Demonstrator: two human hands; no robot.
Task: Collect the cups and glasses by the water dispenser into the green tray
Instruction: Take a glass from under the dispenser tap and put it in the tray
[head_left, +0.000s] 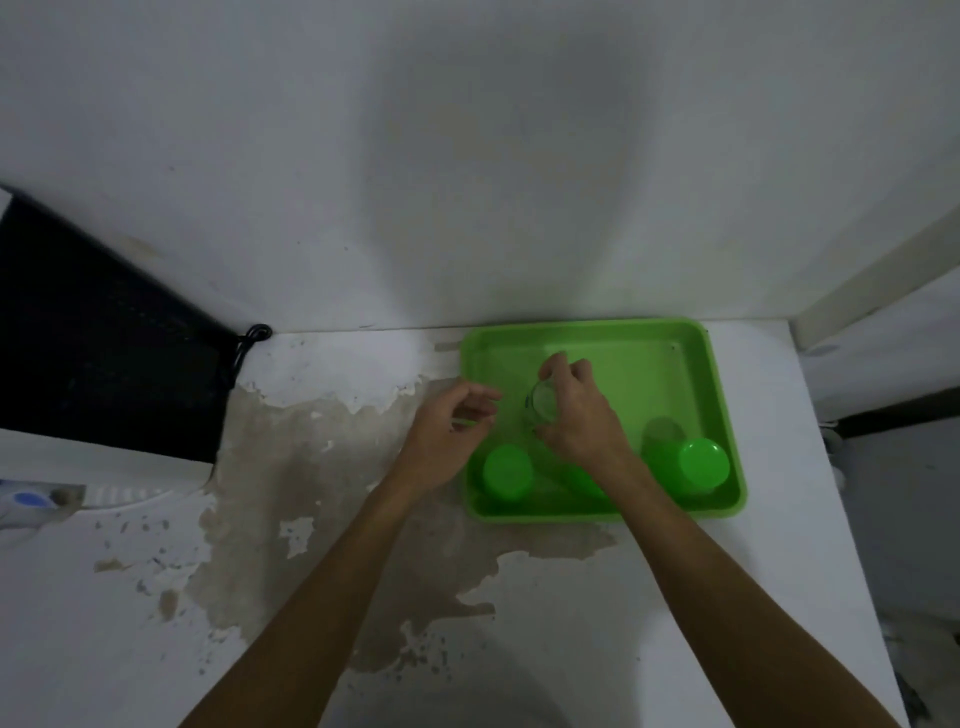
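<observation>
A green tray (691, 364) sits on the white counter against the wall. My right hand (582, 410) is over the tray's middle, shut on a clear glass (543, 400) that is turned on its side. Just left of the tray's edge, my left hand (452, 426) hovers with fingers loosely curled and nothing in it. Green cups stand upside down along the tray's near side: one at the left (508, 472), one at the right (702, 462), and another (584, 480) mostly hidden under my right forearm.
The counter (322, 467) has peeling paint and a brown stain. A black appliance (104, 353) with a cord stands at the far left, with a white dispenser part (36, 501) below it. The counter's right edge drops off near the tray.
</observation>
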